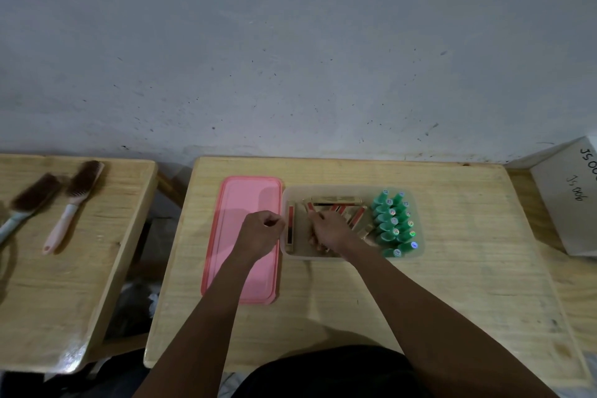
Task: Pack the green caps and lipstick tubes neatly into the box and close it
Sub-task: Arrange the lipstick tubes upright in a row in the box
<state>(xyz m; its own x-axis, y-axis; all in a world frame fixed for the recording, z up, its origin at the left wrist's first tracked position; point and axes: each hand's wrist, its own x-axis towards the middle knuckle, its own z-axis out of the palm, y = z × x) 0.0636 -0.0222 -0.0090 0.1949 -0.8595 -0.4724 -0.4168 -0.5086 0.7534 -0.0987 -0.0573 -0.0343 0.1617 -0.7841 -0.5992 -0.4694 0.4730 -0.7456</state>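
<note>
Lipstick tubes (339,213) lie jumbled in the left part of the clear box (300,256), some slanted and one along the far wall. The green caps (392,223) are packed in tidy rows at its right end. The box sits on the wooden table (468,268), and the pink lid (245,275) lies flat just beside it on the left, so nothing is closed yet.

The right hand (329,229) is down among the tubes, fingers curled about one or two of them. The left hand (260,233) hovers over the lid by the box's left wall with its fingers curled in; I cannot tell whether it pinches anything.

The tubes look light, stiff and glossy, likely to slide and roll against each other. They are best taken across the middle of the barrel and laid side by side. The caps seem light and easily toppled by a stray wrist. The lid looks thin and slightly bendy, so I would lift it by its long edges.
</note>
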